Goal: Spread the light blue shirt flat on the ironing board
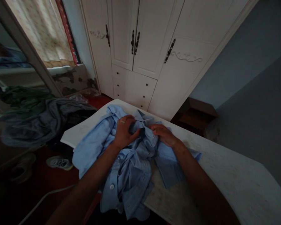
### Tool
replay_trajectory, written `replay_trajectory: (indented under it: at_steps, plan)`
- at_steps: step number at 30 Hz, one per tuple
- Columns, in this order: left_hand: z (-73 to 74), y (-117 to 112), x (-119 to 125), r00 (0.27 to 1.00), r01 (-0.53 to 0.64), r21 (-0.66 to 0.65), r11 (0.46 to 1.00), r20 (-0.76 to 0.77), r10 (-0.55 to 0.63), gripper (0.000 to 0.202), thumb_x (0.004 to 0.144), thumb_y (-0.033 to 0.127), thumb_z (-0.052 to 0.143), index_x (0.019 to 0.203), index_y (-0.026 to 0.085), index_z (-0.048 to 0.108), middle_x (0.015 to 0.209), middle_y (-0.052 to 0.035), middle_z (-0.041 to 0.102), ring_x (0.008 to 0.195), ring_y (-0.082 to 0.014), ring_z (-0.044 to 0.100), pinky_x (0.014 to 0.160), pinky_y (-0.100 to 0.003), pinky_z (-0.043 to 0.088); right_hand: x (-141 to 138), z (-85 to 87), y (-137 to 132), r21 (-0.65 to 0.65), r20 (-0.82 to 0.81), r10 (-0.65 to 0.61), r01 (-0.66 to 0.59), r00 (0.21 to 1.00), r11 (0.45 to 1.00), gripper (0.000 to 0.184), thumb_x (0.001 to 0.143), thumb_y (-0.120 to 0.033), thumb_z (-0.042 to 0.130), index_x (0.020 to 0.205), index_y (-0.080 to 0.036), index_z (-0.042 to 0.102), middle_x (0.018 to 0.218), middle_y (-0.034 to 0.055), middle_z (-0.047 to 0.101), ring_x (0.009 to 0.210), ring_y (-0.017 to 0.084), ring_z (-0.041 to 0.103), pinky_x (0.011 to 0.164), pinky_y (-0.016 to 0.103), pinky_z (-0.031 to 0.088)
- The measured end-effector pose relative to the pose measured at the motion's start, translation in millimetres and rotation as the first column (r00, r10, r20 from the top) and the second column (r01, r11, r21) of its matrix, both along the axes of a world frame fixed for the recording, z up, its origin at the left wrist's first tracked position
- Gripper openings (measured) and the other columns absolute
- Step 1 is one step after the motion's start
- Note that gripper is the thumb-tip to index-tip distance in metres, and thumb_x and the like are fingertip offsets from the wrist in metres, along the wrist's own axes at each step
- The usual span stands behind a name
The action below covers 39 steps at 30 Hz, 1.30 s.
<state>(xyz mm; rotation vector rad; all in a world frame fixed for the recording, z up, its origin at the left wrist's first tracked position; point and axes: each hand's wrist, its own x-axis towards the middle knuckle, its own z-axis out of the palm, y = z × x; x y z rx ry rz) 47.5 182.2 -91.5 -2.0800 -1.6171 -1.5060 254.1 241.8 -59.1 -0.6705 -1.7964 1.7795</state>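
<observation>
A light blue button-up shirt [140, 156] lies rumpled on the marble-patterned tabletop, its front hanging over the near edge. Its collar points away from me and white buttons show on the front. My left hand [125, 131], with a ring on one finger, is curled on the cloth left of the collar; its thumb reaches toward the neck opening and its fingertips are partly hidden in the folds. At the collar's right side, my right hand [163, 133] pinches the shirt's front edge near the top. One sleeve spreads out under my right forearm.
The white table [220, 165] stretches to the right. A white wardrobe [145, 37] with dark handles stands behind it. Piled clothes [44, 118] lie at left, with a sneaker [59, 162] and a white cable [46, 197] on the red floor. A low brown cabinet [199, 112] stands beyond.
</observation>
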Motion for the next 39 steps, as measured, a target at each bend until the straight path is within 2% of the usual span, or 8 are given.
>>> replay_trajectory:
  at_steps: [6, 10, 15, 19, 22, 27, 32, 39]
  plan:
    - [-4.6, -1, 0, 0.991, 0.126, -0.073, 0.989, 0.046, -0.123, 0.067, 0.075, 0.031, 0.066, 0.135, 0.015, 0.041, 0.130, -0.0142, 0.056, 0.110, -0.0244, 0.056, 0.094, -0.039, 0.043, -3, 16.5, -9, 0.208, 0.215, 0.245, -0.289, 0.946, 0.935, 0.030, 0.074, -0.041, 0.058, 0.060, -0.019, 0.044, 0.064, -0.0026, 0.038, 0.062, 0.011, 0.035, 0.058, 0.025, 0.029]
    - [-8.3, 2, -4, 0.981, 0.148, -0.164, 0.975, -0.097, -0.166, 0.040, 0.078, 0.025, 0.061, 0.117, 0.016, 0.061, 0.100, -0.0082, 0.069, 0.093, -0.0232, 0.060, 0.086, -0.038, 0.045, -2, 27.1, -15, 0.247, 0.348, 0.293, -0.388, 0.891, 0.888, 0.035, 0.080, -0.049, 0.056, 0.063, -0.019, 0.050, 0.065, -0.0022, 0.043, 0.062, 0.011, 0.039, 0.058, 0.025, 0.032]
    - [-9.2, 2, -4, 0.987, 0.052, -0.073, 0.996, -0.148, -0.063, 0.021, 0.080, 0.019, 0.055, 0.096, 0.018, 0.069, 0.088, -0.0076, 0.069, 0.084, -0.0211, 0.059, 0.077, -0.034, 0.047, -6, 39.5, -27, 0.354, 0.347, 0.000, -0.131, 0.938, 0.926, 0.034, 0.085, -0.051, 0.059, 0.080, -0.018, 0.061, 0.073, 0.0004, 0.058, 0.066, 0.012, 0.051, 0.059, 0.025, 0.039]
    - [-9.5, 1, 0, 0.974, 0.128, 0.066, 0.990, -0.198, -0.113, 0.019, 0.084, 0.022, 0.053, 0.092, 0.017, 0.070, 0.081, -0.0080, 0.067, 0.076, -0.0187, 0.058, 0.069, -0.030, 0.045, -23, 37.8, -42, 0.604, 0.316, -0.364, 0.110, 0.876, 0.790, 0.031, 0.079, -0.046, 0.069, 0.090, -0.019, 0.061, 0.078, 0.0020, 0.063, 0.068, 0.015, 0.057, 0.062, 0.027, 0.043]
    - [-10.7, 0, 1, 0.972, 0.132, 0.080, 0.988, -0.205, -0.114, 0.020, 0.085, 0.023, 0.053, 0.094, 0.017, 0.070, 0.077, -0.0066, 0.063, 0.071, -0.0162, 0.058, 0.063, -0.027, 0.043, -34, 30.4, -48, 0.683, 0.350, -0.479, 0.131, 0.805, 0.719, 0.024, 0.078, -0.037, 0.072, 0.091, -0.020, 0.062, 0.078, 0.0033, 0.067, 0.069, 0.017, 0.061, 0.066, 0.030, 0.045]
    - [-12.5, -1, 1, 0.979, 0.096, 0.029, 0.995, -0.182, -0.089, 0.031, 0.075, 0.013, 0.052, 0.101, 0.018, 0.070, 0.079, -0.0048, 0.063, 0.070, -0.0148, 0.059, 0.062, -0.024, 0.045, -35, 24.8, -45, 0.694, 0.301, -0.525, 0.195, 0.796, 0.693, 0.006, 0.077, -0.020, 0.066, 0.083, -0.022, 0.064, 0.082, 0.0046, 0.071, 0.076, 0.020, 0.066, 0.073, 0.032, 0.046]
    - [-12.7, -2, 3, 0.982, 0.068, 0.053, 0.996, -0.182, -0.058, 0.028, 0.077, 0.017, 0.055, 0.100, 0.018, 0.070, 0.085, -0.0063, 0.065, 0.075, -0.0161, 0.062, 0.062, -0.024, 0.046, -36, 23.3, -44, 0.761, 0.342, -0.613, 0.173, 0.712, 0.625, 0.002, 0.078, -0.024, 0.065, 0.079, -0.022, 0.066, 0.075, 0.0057, 0.070, 0.074, 0.022, 0.064, 0.072, 0.034, 0.043]
    - [-8.7, -2, 8, 0.994, 0.036, -0.136, 0.990, -0.101, -0.050, 0.037, 0.076, 0.023, 0.060, 0.112, 0.023, 0.067, 0.110, -0.0062, 0.069, 0.095, -0.0200, 0.066, 0.074, -0.027, 0.051, -42, 15.3, -46, 0.868, 0.392, -0.746, 0.053, 0.539, 0.494, 0.013, 0.085, -0.030, 0.059, 0.090, -0.022, 0.067, 0.078, 0.0078, 0.069, 0.071, 0.022, 0.062, 0.064, 0.030, 0.037]
